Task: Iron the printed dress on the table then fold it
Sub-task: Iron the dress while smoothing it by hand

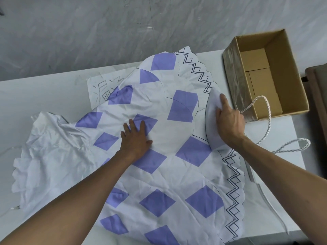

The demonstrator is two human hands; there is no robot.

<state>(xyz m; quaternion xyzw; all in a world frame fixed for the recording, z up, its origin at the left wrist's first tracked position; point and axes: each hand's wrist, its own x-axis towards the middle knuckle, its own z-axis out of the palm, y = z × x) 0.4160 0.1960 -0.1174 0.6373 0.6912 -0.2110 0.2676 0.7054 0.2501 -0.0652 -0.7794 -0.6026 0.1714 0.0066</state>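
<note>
Ironing is taking place at the zigzag-bordered hem of the printed dress (177, 138). The dress is lying spread across the white bench (35, 96), its purple-diamond skirt fanning toward the near right edge and its crumpled white bodice bunching to the left. The right grip (230, 121) is wrapping over the top of a pale iron (211, 124), fingers curled down its far side. The iron is sitting on the hem near the bench's right side, apparently base down. The left grip (136, 138) is lying flat on the skirt with fingers straight and spread, holding nothing. It is probably pinning the cloth so that the iron's push does not drag it into new folds. The two are well apart, which is leaving a broad stretch of fabric between them to be smoothed. The iron's braided cord (265, 103) is looping off to the right, past the near corner of an open cardboard box (231, 71). It is likely being kept on that side so it is not trailing over the dress. A sheet of paper with a line drawing (99, 91) is peeking out from under the far left of the skirt. Much of the bodice and lower skirt is showing creases, so the ironing appears far from done and the folding is not yet starting.
</note>
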